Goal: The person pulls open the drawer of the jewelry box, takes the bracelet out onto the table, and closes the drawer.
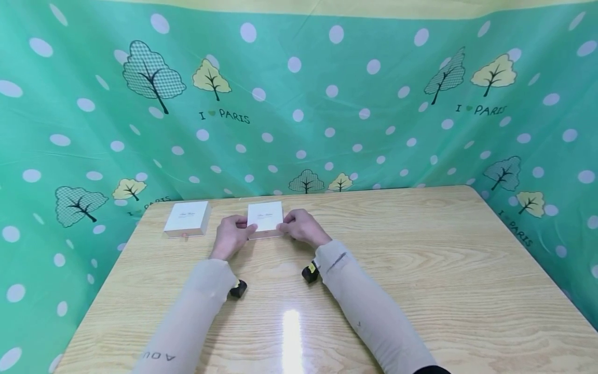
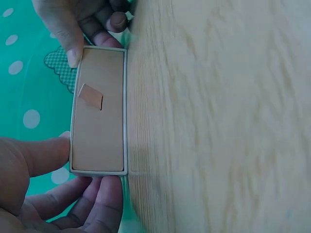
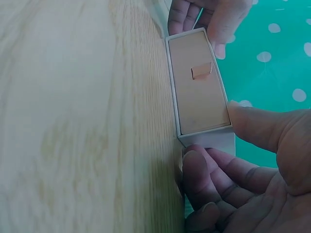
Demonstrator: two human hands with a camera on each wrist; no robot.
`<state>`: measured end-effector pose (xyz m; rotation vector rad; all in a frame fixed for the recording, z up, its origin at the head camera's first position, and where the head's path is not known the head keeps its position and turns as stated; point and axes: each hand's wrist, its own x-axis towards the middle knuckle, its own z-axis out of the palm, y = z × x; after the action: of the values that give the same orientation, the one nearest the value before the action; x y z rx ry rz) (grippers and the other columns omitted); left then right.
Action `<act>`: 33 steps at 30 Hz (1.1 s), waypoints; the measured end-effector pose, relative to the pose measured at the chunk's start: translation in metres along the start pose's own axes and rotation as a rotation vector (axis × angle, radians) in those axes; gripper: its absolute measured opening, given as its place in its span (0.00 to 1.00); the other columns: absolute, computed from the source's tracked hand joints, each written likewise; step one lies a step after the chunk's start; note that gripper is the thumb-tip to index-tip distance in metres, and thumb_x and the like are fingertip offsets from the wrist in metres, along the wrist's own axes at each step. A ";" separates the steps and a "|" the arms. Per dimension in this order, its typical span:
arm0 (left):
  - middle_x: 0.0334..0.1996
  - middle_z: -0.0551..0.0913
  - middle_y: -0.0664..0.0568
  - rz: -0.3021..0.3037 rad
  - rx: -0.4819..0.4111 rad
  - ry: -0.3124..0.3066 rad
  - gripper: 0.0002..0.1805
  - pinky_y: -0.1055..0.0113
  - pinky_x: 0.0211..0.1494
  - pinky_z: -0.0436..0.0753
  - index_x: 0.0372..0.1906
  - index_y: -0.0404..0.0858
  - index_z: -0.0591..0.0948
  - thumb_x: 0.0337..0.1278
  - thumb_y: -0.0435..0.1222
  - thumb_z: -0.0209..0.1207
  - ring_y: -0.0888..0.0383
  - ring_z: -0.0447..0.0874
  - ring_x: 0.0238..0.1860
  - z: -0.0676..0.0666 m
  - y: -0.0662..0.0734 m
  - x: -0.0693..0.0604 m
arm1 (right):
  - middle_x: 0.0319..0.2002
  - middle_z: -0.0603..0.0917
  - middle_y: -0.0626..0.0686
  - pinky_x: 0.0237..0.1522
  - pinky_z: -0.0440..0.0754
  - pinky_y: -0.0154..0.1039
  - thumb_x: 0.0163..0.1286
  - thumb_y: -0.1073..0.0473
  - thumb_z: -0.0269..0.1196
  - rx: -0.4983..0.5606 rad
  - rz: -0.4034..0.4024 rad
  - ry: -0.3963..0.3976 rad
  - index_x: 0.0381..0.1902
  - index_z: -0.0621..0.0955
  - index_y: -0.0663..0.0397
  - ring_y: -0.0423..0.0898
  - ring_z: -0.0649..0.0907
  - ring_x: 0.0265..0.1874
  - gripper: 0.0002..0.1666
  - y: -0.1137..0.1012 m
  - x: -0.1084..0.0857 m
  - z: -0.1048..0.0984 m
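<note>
A white drawer box (image 1: 264,214) with small print on its lid lies near the back edge of the table. Its tan front panel (image 2: 99,141) faces me and carries a small ribbon tab (image 3: 201,71). My left hand (image 1: 231,235) grips the box's left end, thumb on the top edge and fingers against the side. At the opposite end my right hand (image 1: 302,226) holds it the same way. Both wrist views show the box resting on or just at the tabletop; whether it is slightly lifted I cannot tell.
A second white box (image 1: 188,217) of the same look stands to the left near the table's back corner. The wooden table (image 1: 420,259) ends at the back against a green dotted curtain (image 1: 299,104). Black wrist-worn devices (image 1: 310,272) hang under both sleeves.
</note>
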<state>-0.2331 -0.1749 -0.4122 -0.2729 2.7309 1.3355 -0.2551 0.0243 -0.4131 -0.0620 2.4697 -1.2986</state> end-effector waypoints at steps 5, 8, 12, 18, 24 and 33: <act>0.49 0.79 0.38 0.011 -0.040 -0.007 0.25 0.61 0.45 0.80 0.60 0.28 0.74 0.63 0.39 0.60 0.48 0.79 0.46 0.002 0.000 -0.001 | 0.37 0.81 0.53 0.34 0.80 0.40 0.64 0.51 0.65 0.016 0.011 -0.002 0.43 0.78 0.54 0.49 0.80 0.34 0.16 0.002 -0.001 -0.002; 0.49 0.79 0.39 0.000 -0.068 -0.012 0.25 0.62 0.45 0.80 0.61 0.29 0.73 0.63 0.38 0.59 0.48 0.79 0.46 0.002 0.000 -0.002 | 0.36 0.81 0.53 0.35 0.80 0.40 0.64 0.51 0.65 0.011 0.010 0.004 0.44 0.79 0.55 0.49 0.80 0.34 0.16 0.002 -0.001 -0.002; 0.49 0.79 0.39 -0.002 -0.092 -0.013 0.25 0.63 0.45 0.80 0.61 0.29 0.73 0.63 0.38 0.59 0.48 0.79 0.47 0.003 -0.001 -0.002 | 0.36 0.81 0.53 0.35 0.79 0.40 0.65 0.51 0.65 0.019 0.017 0.012 0.44 0.79 0.54 0.48 0.80 0.34 0.15 0.003 -0.002 -0.003; 0.50 0.79 0.39 -0.005 -0.127 -0.010 0.25 0.63 0.44 0.81 0.61 0.30 0.73 0.63 0.38 0.59 0.49 0.79 0.47 0.007 -0.002 -0.003 | 0.36 0.81 0.54 0.33 0.80 0.40 0.65 0.52 0.65 0.041 0.033 0.020 0.43 0.79 0.54 0.48 0.81 0.32 0.14 0.005 -0.002 -0.002; 0.50 0.79 0.40 -0.023 -0.146 -0.004 0.24 0.63 0.44 0.81 0.61 0.31 0.74 0.64 0.39 0.59 0.50 0.80 0.46 0.010 -0.002 -0.004 | 0.34 0.81 0.54 0.32 0.80 0.39 0.65 0.53 0.65 0.048 0.027 0.031 0.44 0.79 0.55 0.48 0.81 0.31 0.15 0.007 -0.002 -0.003; 0.50 0.80 0.42 -0.029 -0.163 -0.005 0.24 0.63 0.46 0.78 0.61 0.33 0.74 0.64 0.40 0.59 0.51 0.79 0.46 0.012 -0.001 -0.005 | 0.34 0.81 0.55 0.31 0.80 0.39 0.65 0.53 0.64 0.053 0.010 0.039 0.45 0.79 0.57 0.49 0.81 0.31 0.15 0.007 -0.006 -0.005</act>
<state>-0.2279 -0.1658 -0.4194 -0.3189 2.6067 1.5517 -0.2503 0.0333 -0.4146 -0.0107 2.4629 -1.3728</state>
